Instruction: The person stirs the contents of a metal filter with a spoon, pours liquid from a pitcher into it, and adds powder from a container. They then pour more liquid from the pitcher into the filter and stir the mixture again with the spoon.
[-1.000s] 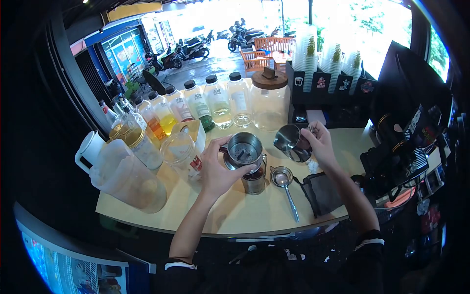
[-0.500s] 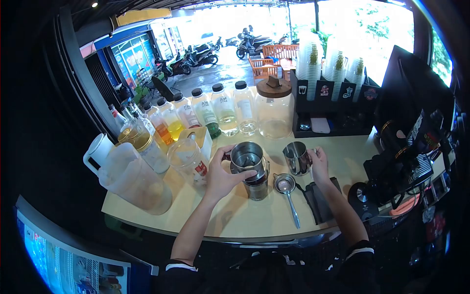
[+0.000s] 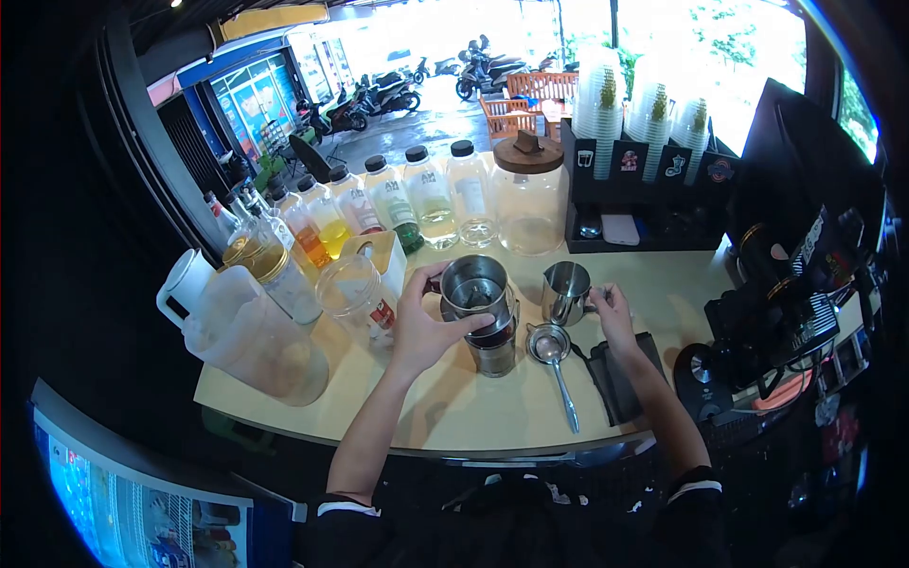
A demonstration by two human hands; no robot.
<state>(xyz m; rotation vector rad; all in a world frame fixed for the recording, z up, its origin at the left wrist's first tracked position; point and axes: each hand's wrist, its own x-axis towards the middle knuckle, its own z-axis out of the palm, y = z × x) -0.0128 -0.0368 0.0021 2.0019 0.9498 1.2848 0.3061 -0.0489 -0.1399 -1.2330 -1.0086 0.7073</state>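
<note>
My left hand (image 3: 425, 322) is wrapped round a steel cup (image 3: 475, 284), its thumb across the near side. The cup sits on top of a metal cylinder (image 3: 495, 356) with a dark band, which stands on the counter; how the two join is hidden. Just right of it is a steel milk pitcher (image 3: 566, 295), spout toward the left. The fingers of my right hand (image 3: 614, 314) are closed on the pitcher's handle. A long-handled strainer (image 3: 549, 345) lies in front of the pitcher, and a folded dark cloth (image 3: 625, 383) lies beneath my right forearm.
On the left are a clear jar (image 3: 358, 298), a large cloudy jug (image 3: 254, 333) and a white pitcher (image 3: 187, 286). Several black-capped bottles (image 3: 431, 201) and a wood-lidded jar (image 3: 530, 213) line the back. Stacked cups (image 3: 598, 123) fill a black holder. A dark machine (image 3: 772, 312) stands right.
The view has tilted slightly, so the counter appears a little higher. The milk pitcher has turned and moved slightly left with my right hand at its handle. My left hand keeps its hold.
</note>
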